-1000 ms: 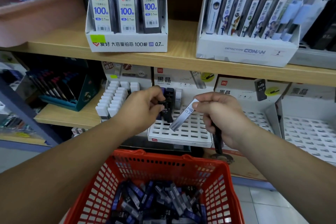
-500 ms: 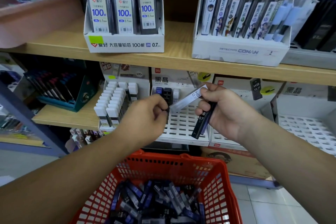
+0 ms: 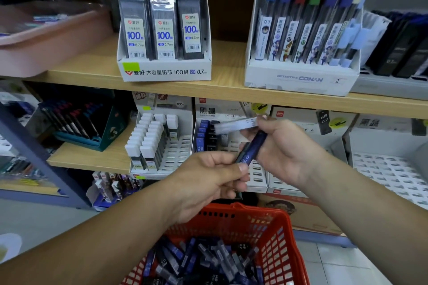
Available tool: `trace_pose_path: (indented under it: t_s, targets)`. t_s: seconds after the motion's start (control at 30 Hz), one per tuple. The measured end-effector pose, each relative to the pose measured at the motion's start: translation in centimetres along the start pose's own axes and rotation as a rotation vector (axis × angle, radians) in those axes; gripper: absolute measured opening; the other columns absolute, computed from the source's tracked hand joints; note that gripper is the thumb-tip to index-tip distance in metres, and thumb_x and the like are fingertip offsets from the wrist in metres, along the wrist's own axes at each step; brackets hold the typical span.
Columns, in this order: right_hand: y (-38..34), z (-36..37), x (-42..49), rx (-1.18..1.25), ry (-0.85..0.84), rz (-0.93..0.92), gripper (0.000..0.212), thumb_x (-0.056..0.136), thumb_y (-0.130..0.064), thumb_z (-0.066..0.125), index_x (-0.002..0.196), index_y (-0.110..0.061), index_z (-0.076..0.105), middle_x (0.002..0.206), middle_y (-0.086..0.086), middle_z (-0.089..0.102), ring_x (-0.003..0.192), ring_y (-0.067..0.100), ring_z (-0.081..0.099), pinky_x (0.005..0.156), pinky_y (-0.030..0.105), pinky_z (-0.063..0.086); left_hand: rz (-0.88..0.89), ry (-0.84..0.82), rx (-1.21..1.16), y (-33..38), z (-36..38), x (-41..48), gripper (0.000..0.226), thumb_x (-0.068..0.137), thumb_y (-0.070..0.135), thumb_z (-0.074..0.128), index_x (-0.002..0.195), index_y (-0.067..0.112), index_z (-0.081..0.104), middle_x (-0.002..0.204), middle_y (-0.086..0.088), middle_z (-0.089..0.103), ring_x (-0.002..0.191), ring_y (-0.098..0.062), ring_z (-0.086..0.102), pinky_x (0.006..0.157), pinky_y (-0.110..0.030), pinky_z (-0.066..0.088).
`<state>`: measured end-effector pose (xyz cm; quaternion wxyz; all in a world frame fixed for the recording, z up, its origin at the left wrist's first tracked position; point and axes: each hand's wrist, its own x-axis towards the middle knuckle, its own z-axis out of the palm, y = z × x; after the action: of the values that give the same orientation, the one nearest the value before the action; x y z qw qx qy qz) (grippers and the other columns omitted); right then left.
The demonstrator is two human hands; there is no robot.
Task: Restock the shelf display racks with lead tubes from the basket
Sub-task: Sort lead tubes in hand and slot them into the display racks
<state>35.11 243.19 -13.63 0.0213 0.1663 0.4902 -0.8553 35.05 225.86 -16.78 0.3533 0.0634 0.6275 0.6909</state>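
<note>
At frame centre, above the red plastic basket (image 3: 287, 238), left hand (image 3: 203, 178) and right hand (image 3: 287, 150) both pinch one dark blue lead tube (image 3: 253, 147); the right grip also seems to nip a blurred pale tube (image 3: 236, 122), which may slip in the handover.

Stationery shop: wooden shelves (image 3: 231, 90) carrying branded retail display boxes (image 3: 164, 71) of pencil leads, red shopping basket (image 3: 284, 238).

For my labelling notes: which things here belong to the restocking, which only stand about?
Job: red plastic basket of lead tubes; dark blue lead tube, pinched by left hand; pale clear lead tube in right hand; white slotted display rack.
Not the job: pink plastic tray; white Conan pen box; teal pen stand.
</note>
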Motion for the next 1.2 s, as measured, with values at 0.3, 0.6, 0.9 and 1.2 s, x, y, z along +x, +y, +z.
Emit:
trace_pose_path:
  t_s: [0.3, 0.6, 0.9, 1.2]
  targets:
    - [-1.2, -0.4, 0.3, -0.490, 0.401, -0.264, 0.015, 0.105, -0.009, 0.038, 0.102, 0.000, 0.050, 0.071, 0.006, 0.073, 0.084, 0.029, 0.074, 0.073, 0.039, 0.062, -0.017, 0.086, 0.066, 0.4, -4.0, -1.3, 0.029, 0.085, 0.007, 0.080, 0.113, 0.006, 0.075, 0.098, -0.016, 0.076, 0.079, -0.019, 0.070, 0.068, -0.024, 0.057]
    - [2.2, 1.1, -1.4, -0.702, -0.070, -0.003, 0.019, 0.097, -0.028, 0.072, 0.110, -0.017, 0.065, 0.064, 0.008, 0.061, 0.045, 0.015, 0.028, 0.043, 0.025, 0.019, 0.043, 0.134, 0.094, 1.2, -6.0, -2.2, 0.036, 0.083, 0.008, 0.081, 0.118, 0.012, 0.073, 0.101, -0.017, 0.078, 0.080, -0.018, 0.071, 0.068, -0.023, 0.058]
    - [3.6, 1.5, -1.4, -0.826, -0.173, 0.106, 0.017, 0.092, -0.010, 0.077, 0.101, -0.002, 0.066, 0.049, 0.000, 0.054, 0.039, 0.012, 0.023, 0.041, 0.020, 0.017, 0.241, 0.327, 0.063, 1.8, -7.8, -1.2, 0.022, 0.088, 0.000, 0.077, 0.109, 0.004, 0.075, 0.083, -0.011, 0.075, 0.067, -0.013, 0.065, 0.061, -0.018, 0.056]
    - [4.7, 3.2, 0.4, -0.870, -0.117, -0.256, 0.020, 0.093, -0.003, 0.073, 0.104, -0.019, 0.072, 0.058, -0.015, 0.063, 0.040, -0.004, 0.052, 0.044, 0.009, 0.036, 0.287, 0.277, 0.187, 2.1, -7.2, 0.4, 0.018, 0.088, 0.008, 0.079, 0.106, 0.010, 0.078, 0.087, -0.015, 0.078, 0.071, -0.017, 0.065, 0.068, -0.026, 0.058]
